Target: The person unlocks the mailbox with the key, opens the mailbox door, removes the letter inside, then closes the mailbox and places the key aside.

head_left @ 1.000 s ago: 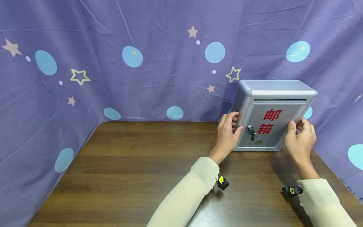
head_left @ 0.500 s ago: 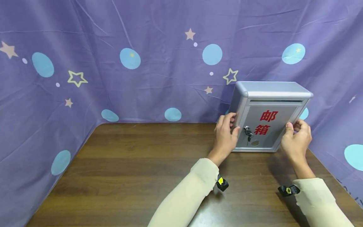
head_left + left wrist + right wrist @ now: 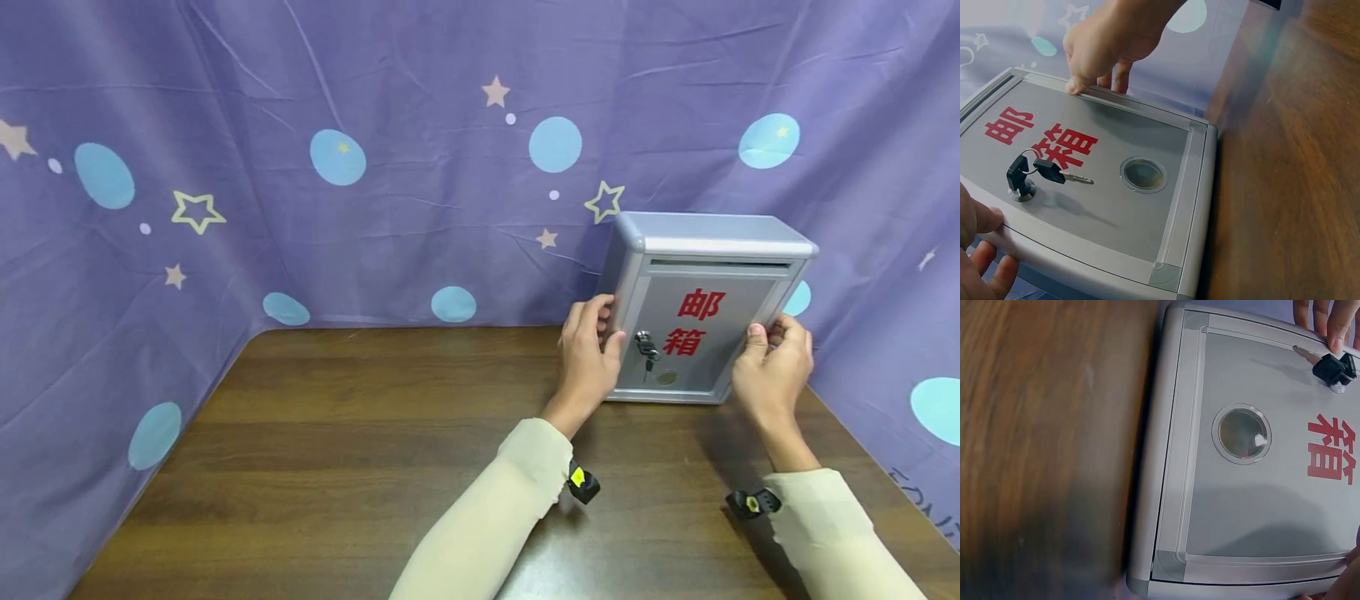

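A silver-grey metal mailbox [image 3: 701, 287] with red characters on its door stands at the right of the table, its bottom edge at the tabletop. My left hand [image 3: 588, 350] grips its left side, thumb at the front edge and fingers along the side panel. On the opposite side my right hand [image 3: 776, 367] holds it the same way, with the thumb on the front frame. Keys on a ring [image 3: 1047, 170] hang at the door's lock, one of them inserted. A round window [image 3: 1241, 434] sits low in the door. The mailbox's back is hidden.
The brown wooden table [image 3: 360, 467] spreads to the left and toward me. A purple curtain [image 3: 420, 217] with stars and blue dots hangs behind and along both sides, close behind the mailbox.
In the head view the whole scene shifts slightly left, and the mailbox and both hands shift left with it. Both hands keep the same hold on its sides.
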The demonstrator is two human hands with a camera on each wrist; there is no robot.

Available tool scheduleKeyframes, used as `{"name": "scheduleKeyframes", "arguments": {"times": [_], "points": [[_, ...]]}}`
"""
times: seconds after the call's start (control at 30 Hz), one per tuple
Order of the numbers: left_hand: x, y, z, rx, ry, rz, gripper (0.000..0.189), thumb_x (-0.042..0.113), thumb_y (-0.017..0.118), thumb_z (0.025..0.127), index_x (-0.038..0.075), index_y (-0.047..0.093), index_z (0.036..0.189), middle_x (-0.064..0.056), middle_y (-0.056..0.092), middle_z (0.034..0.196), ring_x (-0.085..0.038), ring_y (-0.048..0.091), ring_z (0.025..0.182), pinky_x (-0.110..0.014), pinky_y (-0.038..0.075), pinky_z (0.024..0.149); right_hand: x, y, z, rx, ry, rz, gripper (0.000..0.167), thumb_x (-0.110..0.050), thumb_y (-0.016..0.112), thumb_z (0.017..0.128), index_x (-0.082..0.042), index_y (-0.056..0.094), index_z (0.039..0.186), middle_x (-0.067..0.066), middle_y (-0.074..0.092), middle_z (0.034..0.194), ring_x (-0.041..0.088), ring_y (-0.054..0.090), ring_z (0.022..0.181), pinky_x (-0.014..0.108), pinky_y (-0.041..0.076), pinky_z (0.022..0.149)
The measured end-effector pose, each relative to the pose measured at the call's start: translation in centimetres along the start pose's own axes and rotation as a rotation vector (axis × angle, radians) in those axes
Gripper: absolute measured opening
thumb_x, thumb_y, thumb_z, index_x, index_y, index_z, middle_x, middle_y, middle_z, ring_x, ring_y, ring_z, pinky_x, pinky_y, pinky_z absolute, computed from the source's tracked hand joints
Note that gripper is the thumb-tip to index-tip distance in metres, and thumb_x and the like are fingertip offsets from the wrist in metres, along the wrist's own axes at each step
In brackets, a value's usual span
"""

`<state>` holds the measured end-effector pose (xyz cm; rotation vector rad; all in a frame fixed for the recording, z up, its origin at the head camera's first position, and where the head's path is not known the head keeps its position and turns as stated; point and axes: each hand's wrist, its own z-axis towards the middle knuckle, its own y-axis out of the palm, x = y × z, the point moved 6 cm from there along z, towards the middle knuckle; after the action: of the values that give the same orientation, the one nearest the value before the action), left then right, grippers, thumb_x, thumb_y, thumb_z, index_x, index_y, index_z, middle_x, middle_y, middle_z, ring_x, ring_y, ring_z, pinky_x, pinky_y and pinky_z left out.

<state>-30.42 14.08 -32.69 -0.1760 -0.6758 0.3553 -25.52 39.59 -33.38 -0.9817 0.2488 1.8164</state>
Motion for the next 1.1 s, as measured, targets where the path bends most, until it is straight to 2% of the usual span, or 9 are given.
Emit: {"name": "scheduleKeyframes", "arguments": {"times": [0.1,0.23,0.4,0.5,0.73,1.1], "points": [[0.1,-0.2,0.0,0.001,0.007,-0.013,0.049,0.003,0.08,0.085,0.009,0.061,0.13,-0.005,0.062,0.109,-0.016,0.062,0.093,-0.008,0.047,0.081,-0.1,0.0,-0.1,0.005,0.005,0.001,0.032,-0.009,0.053,0.103,0.013,0.056,0.126,0.012,0.051,0.107,0.028,0.05,0.11,0.039,0.04,0.097],[0.1,-0.7,0.2,0.014,0.021,-0.037,0.049,0.002,0.08,0.085,0.008,0.061,0.129,-0.007,0.062,0.108,-0.018,0.063,0.091,-0.011,0.051,0.08,-0.7,-0.1,-0.2,0.016,-0.001,0.009,0.031,-0.009,0.053,0.103,0.012,0.057,0.126,0.009,0.051,0.107,0.027,0.05,0.11,0.037,0.04,0.098],[-0.1,-1.9,0.7,0.045,0.032,-0.068,0.05,0.0,0.081,0.082,0.006,0.062,0.128,-0.008,0.063,0.107,-0.018,0.064,0.089,-0.015,0.054,0.076,-2.1,0.1,-0.4,0.03,-0.033,0.032,0.03,-0.007,0.054,0.102,0.013,0.055,0.124,-0.004,0.045,0.104,0.012,0.045,0.102,0.033,0.038,0.094],[-0.3,-2.6,0.9,0.051,0.03,-0.088,0.051,-0.002,0.081,0.081,0.005,0.062,0.128,-0.009,0.063,0.107,-0.02,0.064,0.089,-0.016,0.055,0.075,-3.0,0.4,-0.5,0.038,-0.049,0.041,0.028,-0.005,0.054,0.102,0.013,0.054,0.123,-0.004,0.044,0.104,0.006,0.041,0.1,0.031,0.038,0.091],[-1.1,-4.6,1.3,0.064,-0.003,-0.127,0.051,-0.005,0.08,0.08,0.003,0.061,0.127,-0.012,0.063,0.107,-0.024,0.065,0.089,-0.019,0.057,0.075,-5.2,1.7,-1.1,0.025,-0.07,0.056,0.029,-0.005,0.051,0.103,0.014,0.052,0.124,0.023,0.049,0.113,0.027,0.046,0.105,0.038,0.039,0.091],[-3.0,-8.6,2.6,0.076,-0.003,-0.131,0.052,-0.006,0.079,0.081,0.0,0.06,0.129,-0.016,0.063,0.108,-0.027,0.065,0.09,-0.026,0.059,0.074,-8.2,4.7,-2.5,0.02,-0.054,0.091,0.032,-0.009,0.052,0.104,0.011,0.051,0.128,0.028,0.049,0.115,0.037,0.048,0.108,0.047,0.04,0.091]]}}
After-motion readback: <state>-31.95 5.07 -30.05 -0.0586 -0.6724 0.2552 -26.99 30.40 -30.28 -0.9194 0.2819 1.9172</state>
